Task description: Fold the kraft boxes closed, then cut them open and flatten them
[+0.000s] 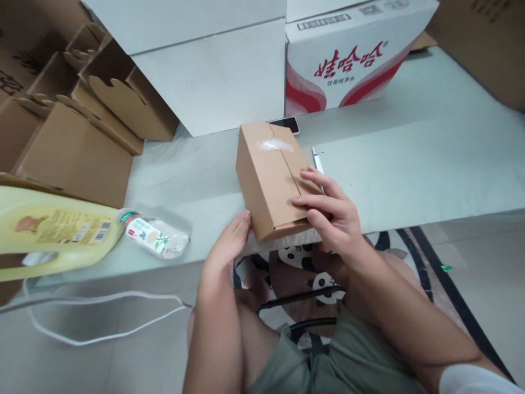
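A small brown cardboard box point(262, 186) sits at the near edge of the table, with a strip of clear tape point(275, 145) across the seam of its top. My left hand point(230, 236) rests stretched out against the box's near left side, its fingers partly hidden. Spread over the near right part of the top are the fingers of my right hand point(334, 213). At the box's near end a flap edge point(292, 225) stands slightly lifted, close to my right thumb. Just right of the box lies a thin white and silver tool point(317, 160), partly covered by that hand.
A phone point(290, 125) lies behind the box, before white cartons point(213, 82) and a red-and-white carton point(348, 65). Open brown boxes point(82, 148) stand at left. Nearer are a yellow jug point(61, 230) and a clear bottle point(156, 234). A white cable point(102, 298) hangs below the edge.
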The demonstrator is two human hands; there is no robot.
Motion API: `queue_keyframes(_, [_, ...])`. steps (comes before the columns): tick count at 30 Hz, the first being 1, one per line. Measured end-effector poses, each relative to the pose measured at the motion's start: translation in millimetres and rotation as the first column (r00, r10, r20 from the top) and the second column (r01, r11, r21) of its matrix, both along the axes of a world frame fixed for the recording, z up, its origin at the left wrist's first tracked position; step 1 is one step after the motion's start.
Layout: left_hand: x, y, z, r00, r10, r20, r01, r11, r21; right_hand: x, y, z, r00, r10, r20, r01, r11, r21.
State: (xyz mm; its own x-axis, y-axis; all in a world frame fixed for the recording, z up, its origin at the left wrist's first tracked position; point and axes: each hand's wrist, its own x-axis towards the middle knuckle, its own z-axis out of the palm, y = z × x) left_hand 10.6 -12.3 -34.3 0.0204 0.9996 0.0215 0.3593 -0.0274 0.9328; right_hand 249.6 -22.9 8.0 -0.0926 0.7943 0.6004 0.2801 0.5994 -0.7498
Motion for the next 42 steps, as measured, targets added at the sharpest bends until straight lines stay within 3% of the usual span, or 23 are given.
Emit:
queue_keyframes(2, [-9, 4, 0.8, 0.998, 0.066, 0.001, -0.066, 0.997, -0.029, -2, 0, -3.4, 1.0, 0.013, 0.006, -0.014, 0.999, 0.051])
queue_keyframes(3, [-14, 5, 3.1, 0.989, 0.145, 0.027, -0.145, 0.989, 0.029, -5, -1, -4.4, 0.999, 0.043, 0.027, -0.045, 0.995, 0.089])
queue_keyframes(5, [-22, 6, 10.6, 0.951, 0.282, 0.126, -0.307, 0.906, 0.291, -12, -6, -3.9, 0.984, 0.144, 0.104, -0.16, 0.974, 0.159])
queue_keyframes(8, [-28, 4, 23.6, 0.964, 0.227, 0.14, -0.266, 0.781, 0.565, -27, -16, 3.0, 0.929, 0.297, 0.219, -0.341, 0.919, 0.199])
queue_keyframes(9, [-27, 3, 26.6, 0.971, 0.216, 0.106, -0.236, 0.772, 0.589, -31, -19, 5.9, 0.915, 0.332, 0.227, -0.377, 0.905, 0.197])
queue_keyframes(11, [-23, 1, 29.3, 0.977, 0.208, 0.042, -0.197, 0.813, 0.549, -33, -20, 9.5, 0.916, 0.364, 0.167, -0.392, 0.901, 0.186])
queue_keyframes(13, [-19, 1, 28.2, 0.982, 0.187, 0.038, -0.183, 0.867, 0.463, -27, -13, 6.7, 0.966, 0.251, 0.054, -0.256, 0.956, 0.146])
queue_keyframes(15, [-15, 2, 25.5, 0.984, 0.166, 0.056, -0.175, 0.893, 0.414, -14, 0, -3.8, 0.998, -0.053, 0.045, 0.051, 0.998, 0.03])
queue_keyframes(17, [-12, 2, 23.4, 0.986, 0.153, 0.064, -0.166, 0.897, 0.409, 3, 15, -19.1, 0.903, -0.359, 0.238, 0.389, 0.916, -0.094])
queue_keyframes(18, [-12, 2, 22.7, 0.988, 0.144, 0.061, -0.156, 0.899, 0.408, 11, 23, -26.8, 0.824, -0.422, 0.377, 0.5, 0.855, -0.136])
queue_keyframes(20, [-10, 2, 22.2, 0.992, 0.118, 0.048, -0.128, 0.905, 0.406, 23, 35, -38.6, 0.687, -0.374, 0.623, 0.601, 0.774, -0.199])
queue_keyframes(23, [-7, 1, 21.8, 0.994, 0.1, 0.054, -0.113, 0.91, 0.4, 32, 43, -43.1, 0.584, -0.185, 0.79, 0.617, 0.733, -0.285])
queue_keyframes(25, [-4, -1, 21.6, 0.992, 0.095, 0.088, -0.122, 0.909, 0.398, 33, 44, -38.7, 0.599, -0.15, 0.787, 0.622, 0.707, -0.338])
queue_keyframes(27, [-3, -3, 21.8, 0.991, 0.089, 0.095, -0.12, 0.91, 0.397, 33, 41, -31.9, 0.702, -0.184, 0.688, 0.592, 0.688, -0.42])
queue_keyframes(29, [-2, -5, 23.1, 0.995, 0.089, 0.047, -0.1, 0.912, 0.399, 31, 35, -24.1, 0.856, -0.24, 0.458, 0.471, 0.726, -0.501])
queue_keyframes(31, [-1, -6, 25.1, 0.996, 0.084, -0.01, -0.073, 0.912, 0.404, 27, 25, -15.1, 0.945, -0.287, 0.158, 0.327, 0.832, -0.449])
queue_keyframes(33, [3, -8, 27.4, 0.996, 0.082, -0.045, -0.056, 0.909, 0.414, 22, 12, -3.6, 0.938, -0.338, -0.077, 0.31, 0.918, -0.245])
queue_keyframes(35, [9, -10, 29.5, 0.992, 0.101, -0.072, -0.06, 0.901, 0.429, 15, -4, 10.9, 0.896, -0.388, -0.217, 0.393, 0.919, -0.021])
queue_keyframes(38, [20, -12, 31.8, 0.981, 0.161, -0.111, -0.095, 0.887, 0.452, 2, -27, 33.7, 0.913, -0.365, -0.18, 0.394, 0.904, 0.165])
queue_keyframes(42, [30, -12, 33.3, 0.972, 0.195, -0.135, -0.109, 0.872, 0.477, -15, -42, 51.3, 0.967, -0.187, 0.174, 0.159, 0.974, 0.163])
